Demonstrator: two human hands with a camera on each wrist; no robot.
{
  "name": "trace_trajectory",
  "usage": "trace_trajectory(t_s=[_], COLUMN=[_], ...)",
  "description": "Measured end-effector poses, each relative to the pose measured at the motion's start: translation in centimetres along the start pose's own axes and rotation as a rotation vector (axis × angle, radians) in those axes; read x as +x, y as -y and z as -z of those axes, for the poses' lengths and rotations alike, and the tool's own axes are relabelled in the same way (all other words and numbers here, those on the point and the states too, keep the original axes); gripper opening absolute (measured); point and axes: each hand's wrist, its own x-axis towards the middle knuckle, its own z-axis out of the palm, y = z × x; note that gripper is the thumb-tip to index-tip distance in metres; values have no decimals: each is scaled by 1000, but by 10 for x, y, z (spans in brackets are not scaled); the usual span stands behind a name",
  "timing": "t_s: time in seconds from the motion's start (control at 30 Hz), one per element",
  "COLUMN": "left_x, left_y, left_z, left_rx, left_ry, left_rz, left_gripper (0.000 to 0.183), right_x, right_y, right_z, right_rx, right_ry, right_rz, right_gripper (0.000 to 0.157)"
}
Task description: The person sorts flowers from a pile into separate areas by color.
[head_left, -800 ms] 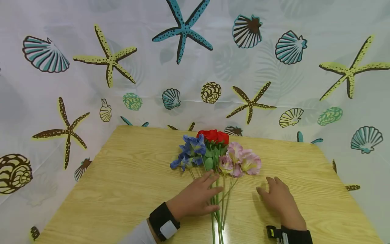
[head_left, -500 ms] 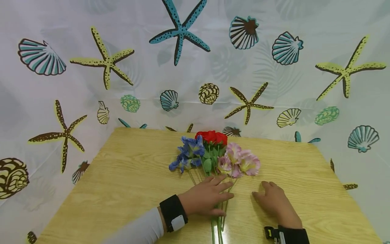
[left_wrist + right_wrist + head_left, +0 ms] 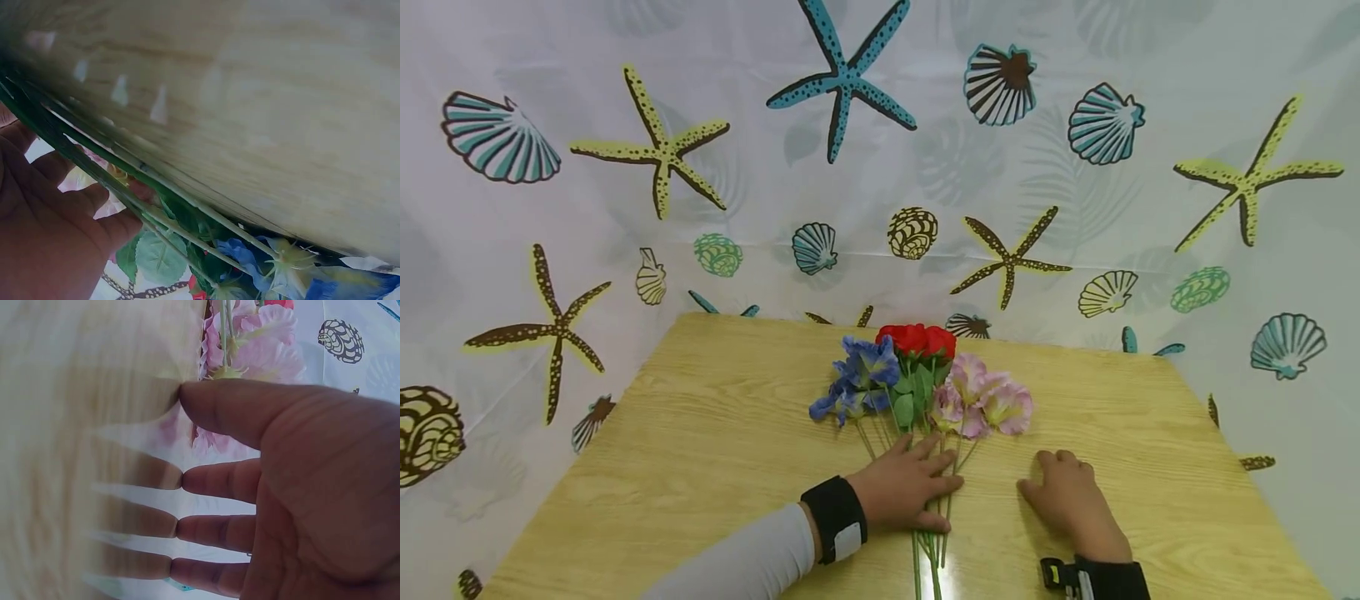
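My left hand [image 3: 902, 486] lies spread over the green flower stems [image 3: 931, 554] at the middle of the table. In the left wrist view the stems [image 3: 112, 178] run across its palm side, with the fingers extended. Beyond the fingertips fan out blue flowers [image 3: 859, 379], red roses [image 3: 917, 340] with green leaves [image 3: 904, 402], and pink flowers [image 3: 981, 398] on the right. My right hand [image 3: 1067, 498] holds nothing and stands right of the stems. Its fingertips [image 3: 125, 222] are not in that left view; the right wrist view shows straight right-hand fingers [image 3: 222, 480] touching the tabletop.
The wooden table [image 3: 715, 433] extends to both sides of the bunch. Behind it hangs a white cloth [image 3: 880, 208] printed with starfish and shells, close to the table's back edge.
My left hand has moved slightly right and settled lower across the stems. My right hand has come down to the tabletop, a little lower in view.
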Motion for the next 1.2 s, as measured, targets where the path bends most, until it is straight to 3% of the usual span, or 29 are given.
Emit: trace_trajectory(t_s=[0.23,0.5,0.8,1.2], left_x=[-2,-16,-42,-86], left_y=[10,28,52,90], left_z=[0,-13,-22,-38], left_rx=[-56,-78,-137,-120], left_ry=[8,-13,-49,-78], left_rz=[13,21,43,86], left_gripper=[74,75,75,75], right_x=[-3,-6,-4,-1], right_y=[0,2,2,2], right_z=[7,9,3,-3], right_rx=[0,-6,-7,0], right_ry=[7,16,4,6], right_rz=[-12,-27,-17,-2], right_gripper=[62,64,63,63])
